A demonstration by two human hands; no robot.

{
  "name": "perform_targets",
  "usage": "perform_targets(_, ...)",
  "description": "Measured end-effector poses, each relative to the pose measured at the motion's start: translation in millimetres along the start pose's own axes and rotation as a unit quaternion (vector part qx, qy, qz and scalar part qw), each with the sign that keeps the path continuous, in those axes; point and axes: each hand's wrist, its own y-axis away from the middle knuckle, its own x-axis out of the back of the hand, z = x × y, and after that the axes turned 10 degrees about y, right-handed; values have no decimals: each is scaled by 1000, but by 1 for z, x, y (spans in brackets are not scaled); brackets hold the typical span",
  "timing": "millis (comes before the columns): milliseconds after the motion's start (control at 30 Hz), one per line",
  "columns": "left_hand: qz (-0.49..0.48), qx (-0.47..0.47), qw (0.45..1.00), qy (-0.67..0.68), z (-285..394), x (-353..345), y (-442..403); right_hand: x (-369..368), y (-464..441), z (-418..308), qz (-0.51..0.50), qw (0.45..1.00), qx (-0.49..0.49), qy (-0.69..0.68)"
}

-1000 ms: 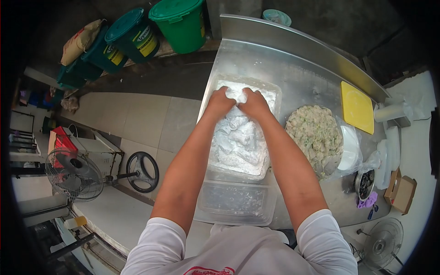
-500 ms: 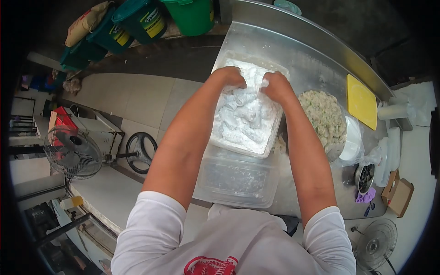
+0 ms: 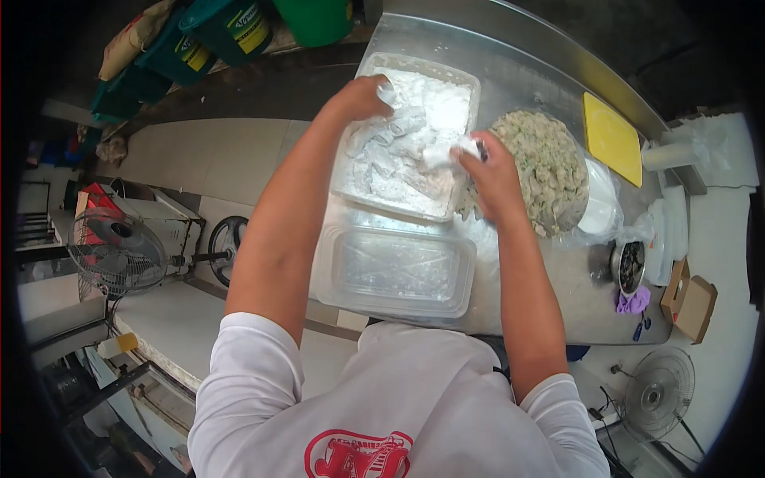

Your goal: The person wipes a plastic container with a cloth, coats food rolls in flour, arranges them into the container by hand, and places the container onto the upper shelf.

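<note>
A clear rectangular tub (image 3: pixel 475 102) on the steel table holds white powder (image 3: pixel 434 97) and several powder-coated pieces (image 3: pixel 390 155). At the tub's upper left edge, my left hand (image 3: pixel 368 99) is closed around something whitish, partly hidden by the fingers. My right hand (image 3: pixel 488 165) pinches a white-coated piece (image 3: pixel 443 154) over the tub's right side. Just right of that hand lies a big mound of pale mixture with green bits (image 3: pixel 535 163). An empty-looking clear container (image 3: pixel 394 271) sits nearer me, below the tub.
A yellow board (image 3: pixel 613 137) lies at the table's right rear. Right of the mound are a white plate (image 3: pixel 598 195), a metal bowl of dark contents (image 3: pixel 629 267), a purple cloth (image 3: pixel 633 300) and an open cardboard box (image 3: pixel 692 311). Green buckets (image 3: pixel 315 17) stand beyond the table's left.
My hands have moved farther apart. The right hand now holds a coated piece raised at the tub's right side, and the left has shifted to its left edge. The camera view has shifted too.
</note>
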Motion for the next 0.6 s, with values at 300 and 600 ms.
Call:
perform_targets(300,53,-25,966,253,30,-38,173,36,132,57,-63,990,-121,37)
perform_targets(600,-150,-121,963,191,62,-203,248,40,152,68,4,991,-136,-14)
